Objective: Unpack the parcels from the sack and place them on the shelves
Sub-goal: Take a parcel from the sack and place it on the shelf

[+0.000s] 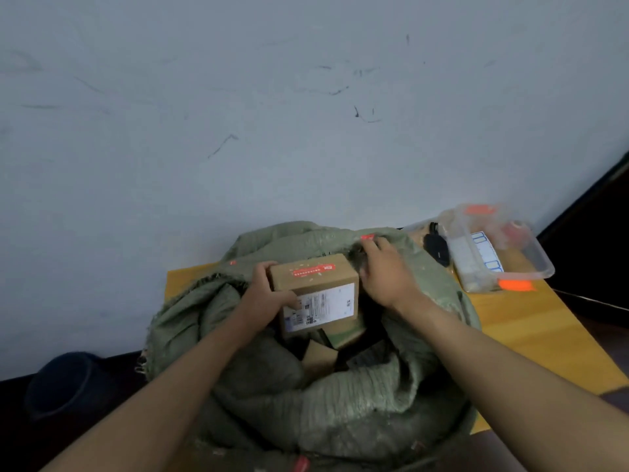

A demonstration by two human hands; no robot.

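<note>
Left hand (269, 294) grip curls round the cardboard parcel (318, 294) at its left edge, just above the sack (340, 410) mouth. Box looks stiff, light; flat sides best. Right hand (384, 270) grip bunches sack cloth beside it.
</note>
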